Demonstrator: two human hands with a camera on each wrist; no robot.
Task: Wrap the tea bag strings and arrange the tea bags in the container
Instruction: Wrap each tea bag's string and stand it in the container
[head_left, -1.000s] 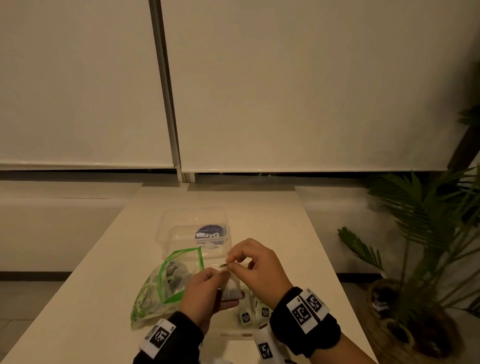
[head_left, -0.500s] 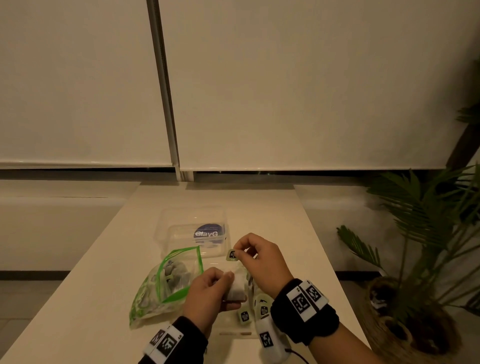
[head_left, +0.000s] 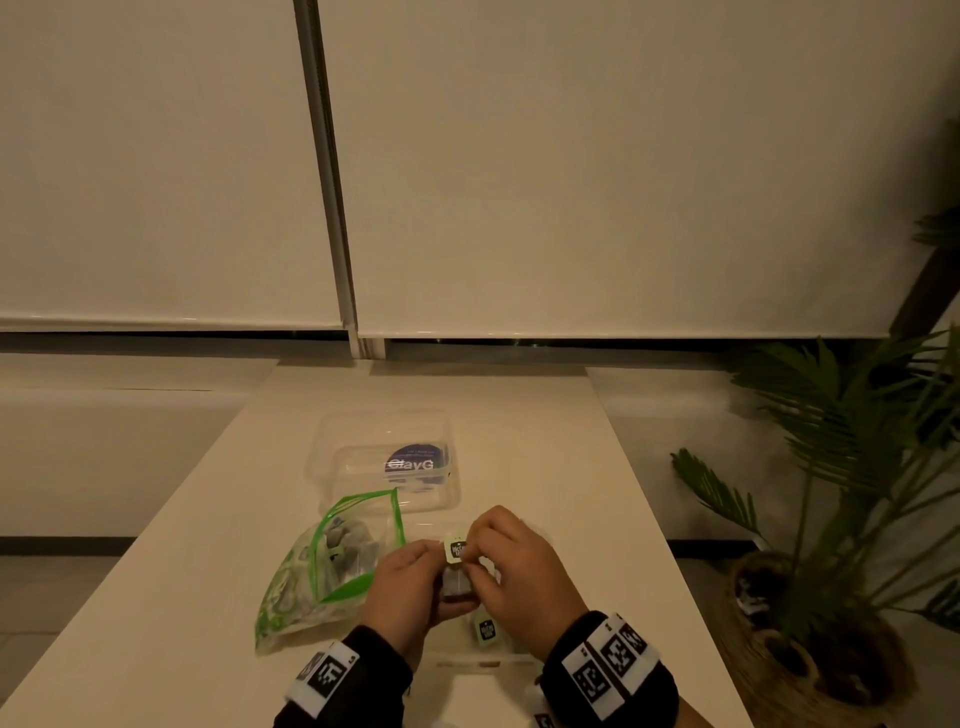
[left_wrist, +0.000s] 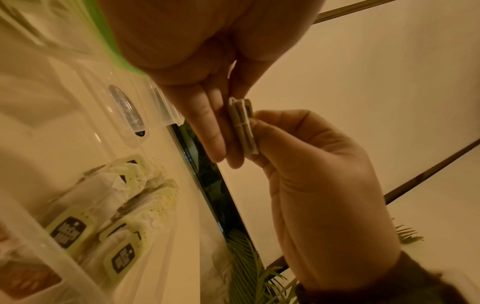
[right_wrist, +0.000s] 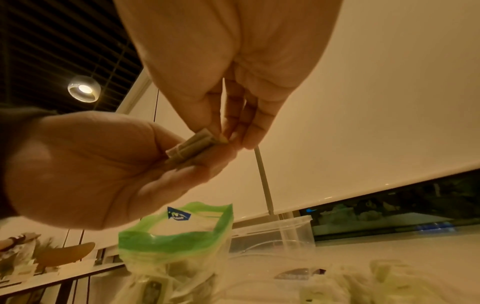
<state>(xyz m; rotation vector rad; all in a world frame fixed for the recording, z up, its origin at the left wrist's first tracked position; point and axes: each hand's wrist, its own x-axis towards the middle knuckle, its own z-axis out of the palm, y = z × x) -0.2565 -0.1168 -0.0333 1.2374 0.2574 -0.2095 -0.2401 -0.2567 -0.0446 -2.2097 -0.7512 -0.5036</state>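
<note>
Both hands meet just above the near edge of the table (head_left: 519, 415). The left hand (head_left: 410, 582) pinches the tea bag (left_wrist: 242, 125) flat between thumb and fingers, and string already crosses its middle, so the wrap looks nearly finished. The right hand (head_left: 511, 561) nips the paper tag (head_left: 456, 548) at the bag's top end, fingers curled on it, probably tucking it in. Below them, several wrapped bags (left_wrist: 85, 216) already sit in the near container (left_wrist: 31, 246), tags up. The green-edged pouch (head_left: 332, 566) to the left stands open with more bags inside, so plenty remains. A second clear tub (head_left: 384, 462) waits farther back. This bag is not yet placed.
</note>
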